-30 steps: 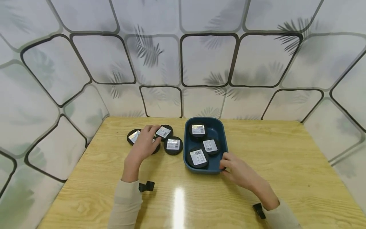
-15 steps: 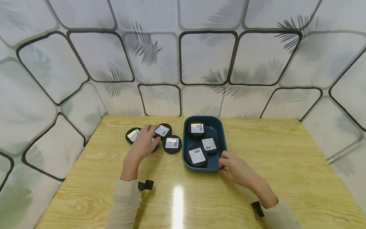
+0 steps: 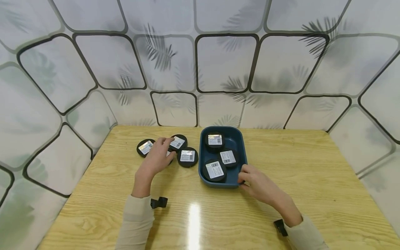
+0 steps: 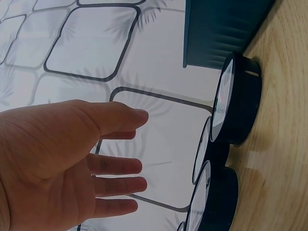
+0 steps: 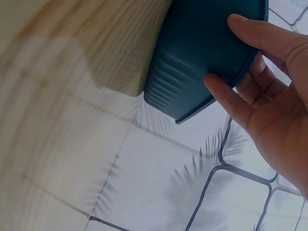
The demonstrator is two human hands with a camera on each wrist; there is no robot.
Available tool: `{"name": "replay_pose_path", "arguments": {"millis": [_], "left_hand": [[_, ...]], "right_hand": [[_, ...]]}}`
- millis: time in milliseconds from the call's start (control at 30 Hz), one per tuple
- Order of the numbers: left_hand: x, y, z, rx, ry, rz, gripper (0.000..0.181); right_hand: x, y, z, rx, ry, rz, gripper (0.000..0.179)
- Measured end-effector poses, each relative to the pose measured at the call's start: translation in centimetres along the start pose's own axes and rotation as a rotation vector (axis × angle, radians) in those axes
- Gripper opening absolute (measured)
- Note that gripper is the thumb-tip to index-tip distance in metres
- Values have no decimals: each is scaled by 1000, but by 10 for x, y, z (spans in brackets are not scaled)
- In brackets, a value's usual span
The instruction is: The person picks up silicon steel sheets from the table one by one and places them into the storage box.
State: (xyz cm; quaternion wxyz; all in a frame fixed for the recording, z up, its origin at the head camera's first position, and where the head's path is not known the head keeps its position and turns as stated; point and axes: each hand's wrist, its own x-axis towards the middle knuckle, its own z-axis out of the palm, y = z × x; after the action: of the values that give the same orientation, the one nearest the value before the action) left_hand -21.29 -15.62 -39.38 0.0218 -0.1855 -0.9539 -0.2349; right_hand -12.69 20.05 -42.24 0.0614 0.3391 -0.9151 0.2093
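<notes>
My left hand [image 3: 157, 158] hovers over a group of short round black containers with white labels, its fingers relaxed and holding nothing. In the left wrist view the hand [image 4: 72, 163] stays apart from the nearest container [image 4: 238, 101]. One container [image 3: 187, 157] lies to its right, another [image 3: 145, 148] to its left, and a third [image 3: 178, 142] just behind the fingertips. A further one beneath the hand is mostly hidden. My right hand [image 3: 257, 184] pinches the near right corner of a dark blue plastic bin [image 3: 231, 177], thumb and fingers over the rim [image 5: 250, 72].
Inside the bin lie similar black containers, one at the far left [image 3: 215, 140], one at mid right [image 3: 228, 157] and one at the near left [image 3: 214, 170]. The wooden table [image 3: 300, 166] ends at a patterned wall covering [image 3: 225, 66] behind and at both sides.
</notes>
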Motion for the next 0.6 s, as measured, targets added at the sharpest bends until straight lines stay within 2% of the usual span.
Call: {"name": "replay_pose_path", "arguments": {"millis": [233,433,600], "left_hand": [[0,1,1,-14,-73,-64,55],[0,0,2,1,-104,-103,57],[-1,-3,5,26,-166,-146,61]], "right_hand": [[0,0,-2,-5,-7,6,21],[1,0,-1,-12,-3,6,18],[0,0,0,-10,-1,9,18]]}}
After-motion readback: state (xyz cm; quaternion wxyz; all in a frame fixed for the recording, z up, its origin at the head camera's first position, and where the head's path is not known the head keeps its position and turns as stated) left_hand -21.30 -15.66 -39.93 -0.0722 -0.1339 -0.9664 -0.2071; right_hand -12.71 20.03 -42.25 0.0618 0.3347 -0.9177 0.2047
